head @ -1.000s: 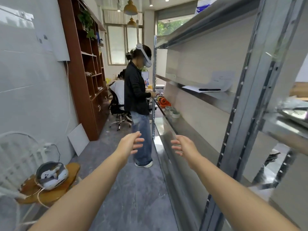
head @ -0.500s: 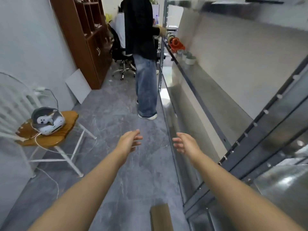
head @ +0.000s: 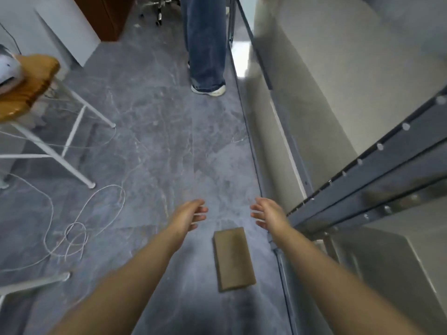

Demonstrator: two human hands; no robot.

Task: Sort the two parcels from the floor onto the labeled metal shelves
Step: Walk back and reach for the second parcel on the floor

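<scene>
Head view, looking down a narrow aisle. At far left, a stool (head: 29, 78) with a wooden seat and white legs carries a white object, only partly in frame. A white cable (head: 79, 228) lies looped on the grey floor (head: 150, 141) beside the stool's legs. The left hand (head: 187, 217) reaches forward above the floor, fingers (head: 199, 210) spread and holding nothing. One brown parcel (head: 233, 258) lies flat on the floor between the two forearms, nearer the viewer than both hands and near the foot of the shelves; a second parcel is not in view. The right hand (head: 269, 215) is likewise extended with fingers (head: 257, 209) spread, empty, palm facing the left hand. Beyond the hands, a second person's legs (head: 205, 44) in jeans stand close to the shelves. The metal shelves (head: 362, 175) run along the right edge.
</scene>
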